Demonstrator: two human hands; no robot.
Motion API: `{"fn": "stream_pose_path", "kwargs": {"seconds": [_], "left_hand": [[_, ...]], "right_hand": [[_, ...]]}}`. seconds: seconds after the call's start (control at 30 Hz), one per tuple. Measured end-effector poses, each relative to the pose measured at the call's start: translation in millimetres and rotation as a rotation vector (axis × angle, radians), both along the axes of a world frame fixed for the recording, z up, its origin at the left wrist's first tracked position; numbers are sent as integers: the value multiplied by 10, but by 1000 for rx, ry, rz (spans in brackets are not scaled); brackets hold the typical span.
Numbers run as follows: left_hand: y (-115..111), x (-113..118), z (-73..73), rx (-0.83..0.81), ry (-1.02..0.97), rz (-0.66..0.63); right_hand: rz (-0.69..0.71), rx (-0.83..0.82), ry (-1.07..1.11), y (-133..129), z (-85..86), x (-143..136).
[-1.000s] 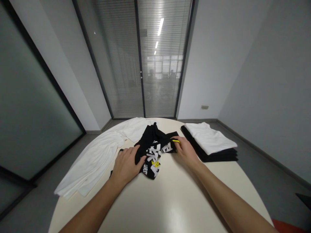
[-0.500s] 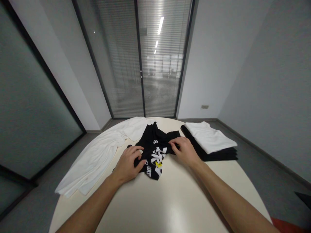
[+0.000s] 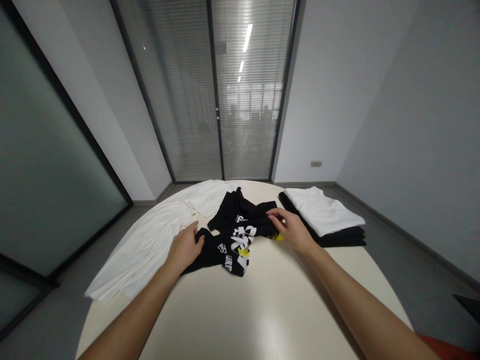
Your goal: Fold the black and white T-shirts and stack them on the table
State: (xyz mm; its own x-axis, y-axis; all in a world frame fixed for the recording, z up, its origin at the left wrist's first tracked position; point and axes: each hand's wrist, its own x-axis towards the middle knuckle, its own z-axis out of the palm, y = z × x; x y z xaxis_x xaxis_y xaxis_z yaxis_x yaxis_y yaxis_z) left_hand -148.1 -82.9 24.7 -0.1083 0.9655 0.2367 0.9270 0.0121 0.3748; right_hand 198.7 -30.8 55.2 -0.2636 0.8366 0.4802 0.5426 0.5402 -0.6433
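Observation:
A black T-shirt with white and yellow print lies crumpled in the middle of the round table. My left hand is closed on its left side, black fabric showing between thumb and fingers. At the right side of the shirt, my right hand pinches the cloth near a yellow printed patch. The far part of the shirt is bunched up. Left of it, a white garment is spread along the table edge, close to my left hand.
A folded white garment rests on a stack of folded black clothes at the table's right. The pale table has a curved edge. Behind it stand a glass partition with blinds and a grey wall.
My left hand has moved left and taken the shirt's left side outward. My right hand has shifted slightly right. The shirt is spread wider, showing more lettering and a yellow patch.

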Motion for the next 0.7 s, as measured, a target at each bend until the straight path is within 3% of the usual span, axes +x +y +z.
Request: {"fn": "stream_pose_path", "kwargs": {"seconds": [0.13,0.27,0.4,0.57,0.7], "left_hand": [[72,-85,-35,118,-187,-74],[86,-120,15,228,-331,18],[85,-139,25,253,-399,114],[115,-122,23,262,-515,92],[110,-73,106,262,-684,27]], "right_hand": [[-68,8,105,52,-26,39],[-104,-3,120,66,-41,50],[-85,-8,78,66,-70,46],[-28,-57,-6,15,-54,17],[45,-110,-104,-10,-35,3]]}}
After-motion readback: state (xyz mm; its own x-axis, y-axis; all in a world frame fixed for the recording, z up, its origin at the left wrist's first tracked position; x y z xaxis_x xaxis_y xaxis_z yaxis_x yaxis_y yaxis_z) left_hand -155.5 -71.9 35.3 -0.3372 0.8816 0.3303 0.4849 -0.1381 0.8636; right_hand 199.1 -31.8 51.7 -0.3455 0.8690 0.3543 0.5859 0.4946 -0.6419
